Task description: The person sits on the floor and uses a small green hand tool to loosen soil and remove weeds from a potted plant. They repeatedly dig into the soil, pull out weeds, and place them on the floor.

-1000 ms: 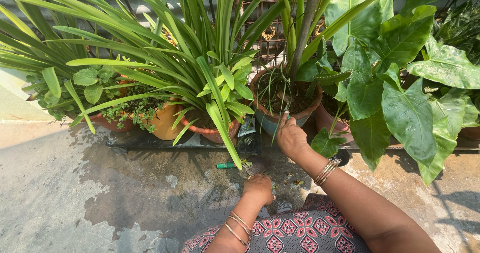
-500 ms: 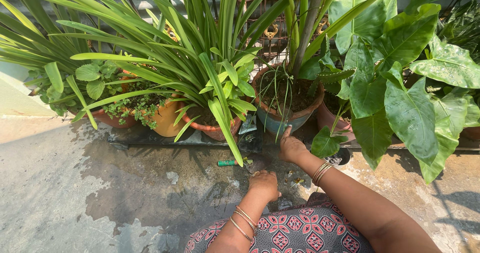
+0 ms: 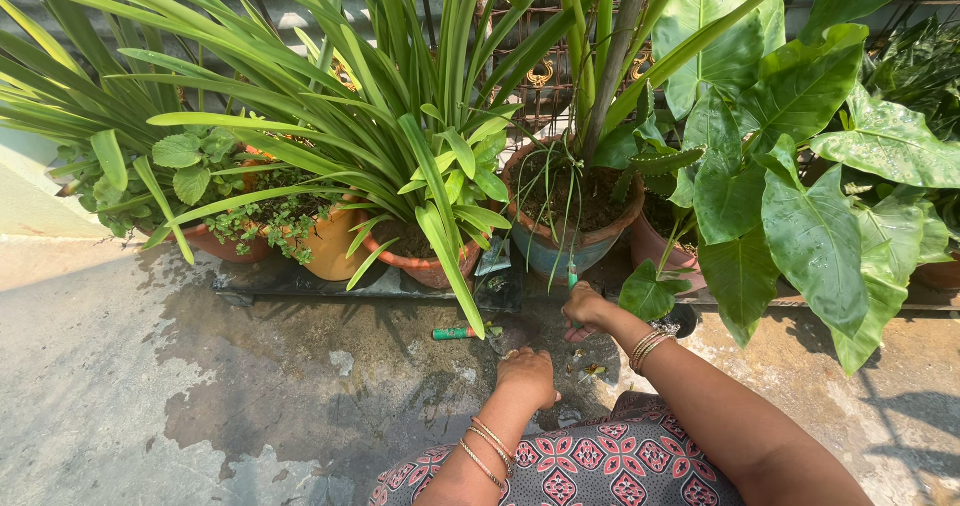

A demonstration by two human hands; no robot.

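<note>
The right hand (image 3: 585, 309) sits low, just in front of the blue pot (image 3: 560, 248), so it can get at what grows there. Its fingers are pinched around a thin green piece (image 3: 572, 280) — a stem or a small tool, too small to tell. The left hand (image 3: 528, 375) rests knuckles-up on the wet floor (image 3: 300, 366), fingers curled under, and I cannot tell if it holds anything. A green-handled tool (image 3: 455, 333) lies on the floor near it — easy to grab.
</note>
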